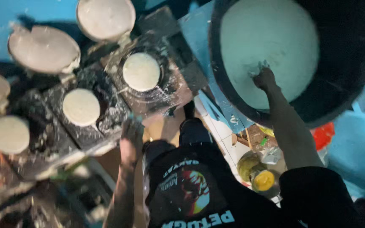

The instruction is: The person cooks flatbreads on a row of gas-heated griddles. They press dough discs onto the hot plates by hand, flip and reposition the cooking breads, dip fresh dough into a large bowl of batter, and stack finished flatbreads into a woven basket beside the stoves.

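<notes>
Scooping, the right hand (263,79) clenches white batter (271,46) inside the black tub (343,84).

Not much packaging here tbh: there's a crinkly clear plastic wrapper (271,154) with a bit of green on the floor under the big tub. Right next to it sits a red plastic bag (324,135), bunched up. No signs or screens.

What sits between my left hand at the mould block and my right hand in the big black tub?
In the head view, between the left hand and right hand lie the batter-spattered mould block, a blue board and the black tub's rim.
</notes>
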